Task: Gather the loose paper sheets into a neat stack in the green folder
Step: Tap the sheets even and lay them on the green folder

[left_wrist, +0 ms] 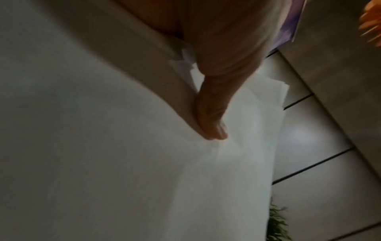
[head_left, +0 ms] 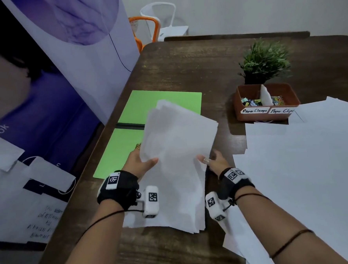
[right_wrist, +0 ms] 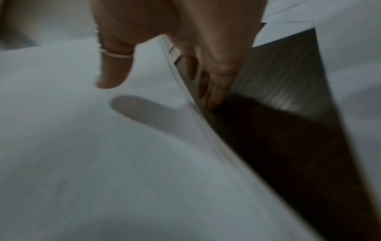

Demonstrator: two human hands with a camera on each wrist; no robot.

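Left hand: my left hand (head_left: 139, 161) pinches the paper stack (head_left: 178, 152) at its 9 o'clock edge, thumb on top.
Right hand: my right hand (head_left: 213, 162) pinches the 3 o'clock edge, thumb on top.
Stack: lifted and tilted above the bench (head_left: 185, 65).
Green folder (head_left: 147, 105): lies open at 11 o'clock, partly under the stack.

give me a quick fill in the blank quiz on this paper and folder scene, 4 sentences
1. The open folder lying on the dark wooden table is ____ in colour.
2. The sheaf of white paper sheets is held by ____ hands, the left hand and the right hand.
3. The brown tray carries labels reading "Paper Clamps" and "Paper ____".
4. Behind that tray stands a small potted ____.

Missing words: green; both; Clips; plant
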